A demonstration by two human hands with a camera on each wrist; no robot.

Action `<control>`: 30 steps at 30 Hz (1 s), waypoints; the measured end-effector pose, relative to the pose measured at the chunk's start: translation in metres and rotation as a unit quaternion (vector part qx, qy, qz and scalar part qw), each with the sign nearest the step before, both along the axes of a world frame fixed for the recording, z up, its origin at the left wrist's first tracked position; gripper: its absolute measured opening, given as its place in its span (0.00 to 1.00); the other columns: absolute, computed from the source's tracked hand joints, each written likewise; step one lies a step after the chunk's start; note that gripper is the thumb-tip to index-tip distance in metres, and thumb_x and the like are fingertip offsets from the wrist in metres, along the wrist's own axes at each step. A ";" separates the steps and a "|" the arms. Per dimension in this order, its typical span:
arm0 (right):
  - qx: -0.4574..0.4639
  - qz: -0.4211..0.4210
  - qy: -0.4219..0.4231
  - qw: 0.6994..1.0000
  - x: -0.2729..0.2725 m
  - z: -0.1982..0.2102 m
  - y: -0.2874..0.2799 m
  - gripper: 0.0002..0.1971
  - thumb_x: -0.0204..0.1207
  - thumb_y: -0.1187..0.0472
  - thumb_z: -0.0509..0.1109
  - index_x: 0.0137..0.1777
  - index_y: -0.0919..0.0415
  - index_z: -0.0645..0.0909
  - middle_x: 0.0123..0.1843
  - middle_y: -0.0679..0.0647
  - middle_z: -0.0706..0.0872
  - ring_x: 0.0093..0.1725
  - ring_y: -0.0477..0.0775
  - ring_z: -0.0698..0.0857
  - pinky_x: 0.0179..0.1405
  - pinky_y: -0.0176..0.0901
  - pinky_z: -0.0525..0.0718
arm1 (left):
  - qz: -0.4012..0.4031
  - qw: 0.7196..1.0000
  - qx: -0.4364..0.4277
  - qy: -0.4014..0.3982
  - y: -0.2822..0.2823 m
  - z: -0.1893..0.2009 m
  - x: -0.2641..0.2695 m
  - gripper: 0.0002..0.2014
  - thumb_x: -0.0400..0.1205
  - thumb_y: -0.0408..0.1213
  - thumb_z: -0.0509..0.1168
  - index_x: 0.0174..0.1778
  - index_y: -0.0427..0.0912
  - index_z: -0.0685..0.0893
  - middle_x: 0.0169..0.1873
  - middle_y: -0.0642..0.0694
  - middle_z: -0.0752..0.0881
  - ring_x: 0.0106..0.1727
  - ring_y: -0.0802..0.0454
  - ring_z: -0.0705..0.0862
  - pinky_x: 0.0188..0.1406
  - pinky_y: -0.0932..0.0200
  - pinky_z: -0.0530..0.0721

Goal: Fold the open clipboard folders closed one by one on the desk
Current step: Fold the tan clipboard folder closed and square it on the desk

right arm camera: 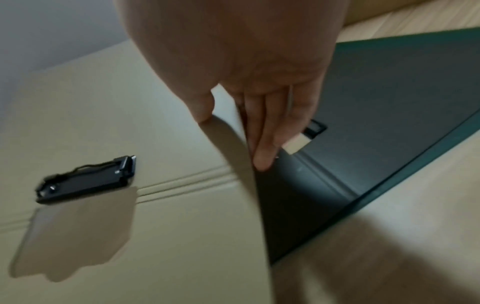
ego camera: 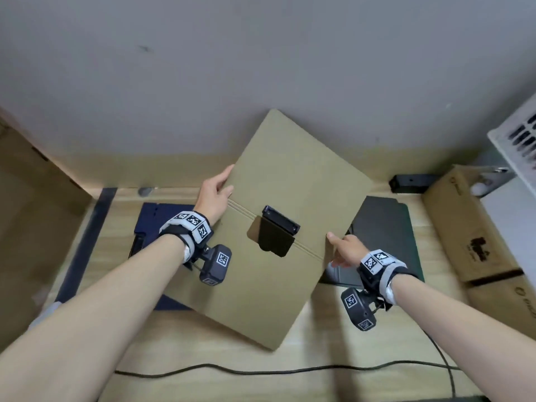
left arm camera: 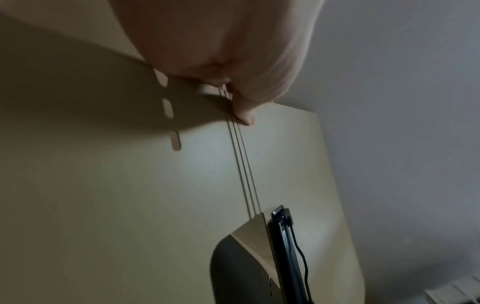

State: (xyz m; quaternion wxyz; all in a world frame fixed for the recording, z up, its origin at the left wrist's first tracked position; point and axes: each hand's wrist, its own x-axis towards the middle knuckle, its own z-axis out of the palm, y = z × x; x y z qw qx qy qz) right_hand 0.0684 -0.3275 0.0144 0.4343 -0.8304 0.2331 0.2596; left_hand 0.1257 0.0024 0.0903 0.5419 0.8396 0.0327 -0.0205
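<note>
An open tan clipboard folder (ego camera: 272, 274) with a black clip (ego camera: 280, 222) near its fold line is held tilted above the desk. My left hand (ego camera: 217, 192) grips its left edge by the fold, thumb (left arm camera: 242, 111) on the inner face. My right hand (ego camera: 343, 248) pinches its right edge, thumb (right arm camera: 201, 105) on top and fingers (right arm camera: 262, 148) beneath. A dark blue folder (ego camera: 150, 219) lies under it at the left. A dark green folder (ego camera: 383, 236) lies flat at the right, also seen as the dark green folder (right arm camera: 384, 127) in the right wrist view.
Cardboard boxes (ego camera: 475, 224) stand at the right, with a white ventilated unit (ego camera: 519, 140) behind them. A black cable (ego camera: 261, 371) runs across the front of the wooden desk (ego camera: 348, 338). A grey wall (ego camera: 232, 68) rises behind. A black bar (ego camera: 87, 242) marks the desk's left side.
</note>
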 end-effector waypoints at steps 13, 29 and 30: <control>0.067 0.011 -0.030 0.997 0.009 -0.005 -0.015 0.16 0.83 0.59 0.64 0.37 0.65 0.85 0.30 0.55 0.86 0.30 0.50 0.84 0.25 0.31 0.81 | -0.268 0.946 0.166 0.071 -0.075 -0.056 0.046 0.19 0.86 0.31 0.60 0.71 0.51 0.82 0.69 0.55 0.83 0.73 0.57 0.78 0.73 0.63 0.69; 0.082 0.025 -0.038 0.996 0.038 -0.090 -0.017 0.10 0.81 0.67 0.65 0.40 0.60 0.84 0.34 0.54 0.88 0.28 0.47 0.82 0.26 0.30 0.78 | -0.274 0.926 0.244 0.089 -0.119 -0.161 0.081 0.16 0.85 0.39 0.62 0.68 0.51 0.84 0.59 0.47 0.88 0.62 0.45 0.83 0.62 0.56 0.78; 0.077 0.027 -0.041 0.996 0.037 -0.094 -0.017 0.11 0.81 0.67 0.65 0.39 0.59 0.85 0.34 0.54 0.88 0.28 0.46 0.83 0.28 0.32 0.79 | -0.268 0.927 0.245 0.090 -0.120 -0.166 0.081 0.16 0.85 0.38 0.62 0.67 0.50 0.85 0.58 0.46 0.87 0.61 0.44 0.83 0.62 0.54 0.78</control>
